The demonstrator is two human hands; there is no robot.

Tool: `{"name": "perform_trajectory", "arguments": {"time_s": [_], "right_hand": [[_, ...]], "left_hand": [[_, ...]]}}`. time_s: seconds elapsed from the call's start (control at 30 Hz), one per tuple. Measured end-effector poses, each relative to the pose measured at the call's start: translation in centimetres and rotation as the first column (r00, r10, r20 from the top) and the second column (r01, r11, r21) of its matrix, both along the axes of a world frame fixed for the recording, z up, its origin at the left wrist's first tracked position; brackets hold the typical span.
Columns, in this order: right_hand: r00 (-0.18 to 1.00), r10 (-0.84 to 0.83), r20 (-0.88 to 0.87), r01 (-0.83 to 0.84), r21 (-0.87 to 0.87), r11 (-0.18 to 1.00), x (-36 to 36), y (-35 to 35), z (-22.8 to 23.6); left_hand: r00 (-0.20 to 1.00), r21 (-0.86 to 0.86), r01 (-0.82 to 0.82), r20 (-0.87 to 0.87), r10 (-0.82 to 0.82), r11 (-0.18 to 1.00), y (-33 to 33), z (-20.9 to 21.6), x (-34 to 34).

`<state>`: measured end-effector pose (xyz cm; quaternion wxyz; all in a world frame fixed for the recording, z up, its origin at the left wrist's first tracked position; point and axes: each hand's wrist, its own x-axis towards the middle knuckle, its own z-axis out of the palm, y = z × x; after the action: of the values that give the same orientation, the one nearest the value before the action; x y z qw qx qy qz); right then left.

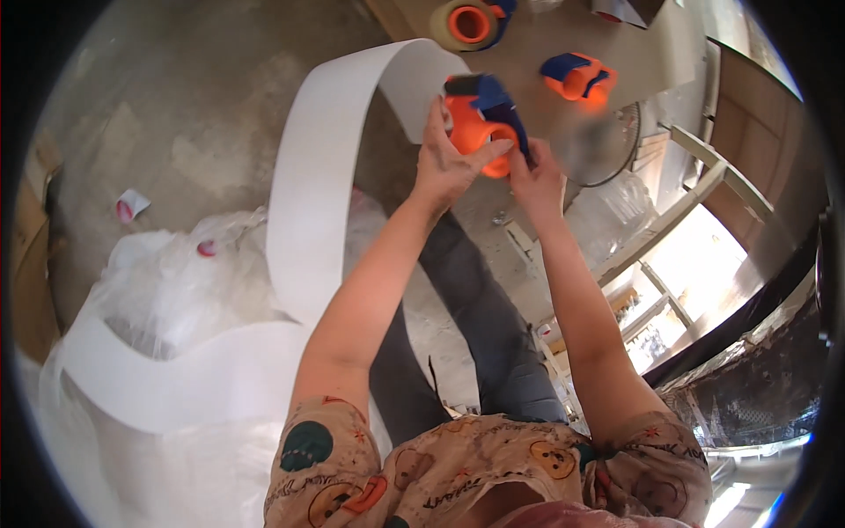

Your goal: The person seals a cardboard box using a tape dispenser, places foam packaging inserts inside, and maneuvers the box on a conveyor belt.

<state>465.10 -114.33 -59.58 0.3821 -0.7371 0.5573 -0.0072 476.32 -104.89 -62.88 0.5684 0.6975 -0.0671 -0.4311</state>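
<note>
An orange and blue tape dispenser (469,128) is held up between my hands at the edge of the table. My left hand (449,167) is closed round its left side, thumb across the orange body. On its right side, the fingers of my right hand (539,180) grip the blue part. Just behind the dispenser, a wide white strip of sheet material (308,176) arches from the table and hangs down to the left of my legs.
Another tape dispenser (576,77) lies on the table (642,66) to the right; one with a tape roll (466,25) sits at the back. Clear plastic sheeting (185,282) and more white strip (220,361) are heaped at the left. A round wire guard (607,145) and pale frame (647,238) stand right.
</note>
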Motion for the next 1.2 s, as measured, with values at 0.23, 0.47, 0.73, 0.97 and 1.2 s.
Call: {"name": "perform_trajectory", "arguments": {"time_s": [0.23, 0.47, 0.73, 0.97, 1.2], "right_hand": [[0.944, -0.044, 0.327, -0.099, 0.408, 0.908, 3.2, 6.0, 7.3], [0.926, -0.028, 0.376, -0.234, 0.633, 0.738, 4.4, 8.8, 13.6], [0.812, -0.112, 0.572, -0.383, 0.668, 0.638, 4.8, 9.9, 16.2], [0.918, -0.025, 0.396, -0.218, 0.558, 0.801, 5.3, 7.2, 12.9], [0.961, 0.263, 0.082, -0.275, 0.235, 0.932, 6.2, -0.6, 0.5]], "left_hand": [[0.867, -0.154, -0.257, -0.473, 0.157, 0.954, 8.2, 5.5, 2.8], [0.802, -0.178, -0.389, -0.548, 0.237, 0.904, 14.0, 9.0, 5.2], [0.406, -0.337, -0.757, -0.914, -0.002, 0.560, 18.9, 10.0, 7.0], [0.443, -0.472, -0.792, -0.881, -0.169, 0.388, 20.4, 9.0, 6.3], [0.501, -0.369, -0.708, -0.864, 0.060, 0.602, 20.4, 8.6, 6.1]]}}
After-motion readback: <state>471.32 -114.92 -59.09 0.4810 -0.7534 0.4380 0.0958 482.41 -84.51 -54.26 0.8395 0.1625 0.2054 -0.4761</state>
